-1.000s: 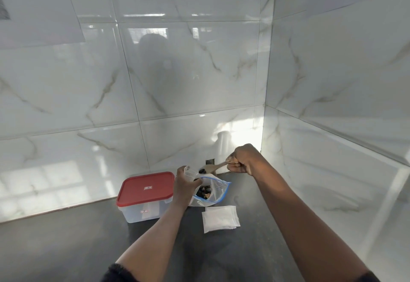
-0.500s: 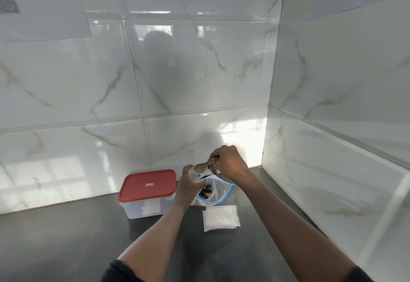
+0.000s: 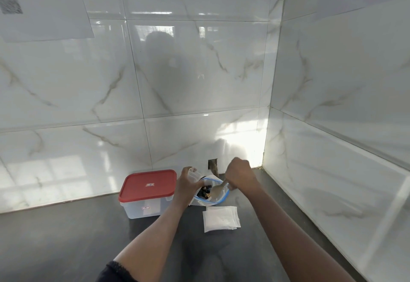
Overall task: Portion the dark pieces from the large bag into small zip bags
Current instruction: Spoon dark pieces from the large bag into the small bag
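The large clear bag (image 3: pixel 224 197) with a blue zip rim stands open on the dark counter near the corner. Dark pieces (image 3: pixel 203 193) lie inside it. My left hand (image 3: pixel 187 185) is at the bag's left edge and pinches a small clear zip bag (image 3: pixel 193 173) upright above the rim. My right hand (image 3: pixel 239 176) grips a spoon (image 3: pixel 216 190) by its handle, and the spoon's bowl is down inside the large bag's mouth. Whether the small bag holds pieces cannot be seen.
A clear plastic box with a red lid (image 3: pixel 147 185) stands just left of my left hand. A stack of flat small zip bags (image 3: pixel 220 218) lies in front of the large bag. Tiled walls close the back and right sides.
My right hand brought the spoon from up beside the small bag down into the large bag's mouth. My left hand kept its hold in about the same place.
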Available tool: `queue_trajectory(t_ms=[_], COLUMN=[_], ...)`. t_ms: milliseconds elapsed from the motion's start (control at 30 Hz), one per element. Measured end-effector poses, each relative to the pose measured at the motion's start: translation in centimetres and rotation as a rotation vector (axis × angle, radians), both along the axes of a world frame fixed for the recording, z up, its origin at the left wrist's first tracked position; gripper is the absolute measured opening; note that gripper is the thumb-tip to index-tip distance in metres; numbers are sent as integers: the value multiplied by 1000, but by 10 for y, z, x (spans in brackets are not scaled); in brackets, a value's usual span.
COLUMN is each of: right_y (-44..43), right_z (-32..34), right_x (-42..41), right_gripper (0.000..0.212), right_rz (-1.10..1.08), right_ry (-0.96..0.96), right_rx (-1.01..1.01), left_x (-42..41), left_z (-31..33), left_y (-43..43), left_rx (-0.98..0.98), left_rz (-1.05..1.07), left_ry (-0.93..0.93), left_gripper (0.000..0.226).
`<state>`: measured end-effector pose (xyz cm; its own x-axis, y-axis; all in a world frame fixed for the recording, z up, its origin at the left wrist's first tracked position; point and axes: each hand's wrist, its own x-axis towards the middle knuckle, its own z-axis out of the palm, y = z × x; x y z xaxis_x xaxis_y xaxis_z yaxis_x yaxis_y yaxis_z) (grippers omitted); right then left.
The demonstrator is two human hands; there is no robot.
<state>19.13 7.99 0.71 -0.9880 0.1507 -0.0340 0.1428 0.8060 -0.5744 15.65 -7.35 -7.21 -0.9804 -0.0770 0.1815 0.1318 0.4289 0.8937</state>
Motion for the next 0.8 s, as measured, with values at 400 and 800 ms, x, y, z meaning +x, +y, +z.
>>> queue_trajectory(t_ms=[400, 800], right_y=[-41, -69], right_z=[-70, -92], right_x=[-2, -40], right_gripper=[35, 25], right_rz=[135, -489], right_ry=[-71, -261], right_rx=[-22, -850], left_x=[8, 0], left_z=[9, 5], left_y=[-2, -14], left_rx=[-35, -173], left_rz=[-7, -15], left_ry=[20, 48], left_gripper=[58, 38])
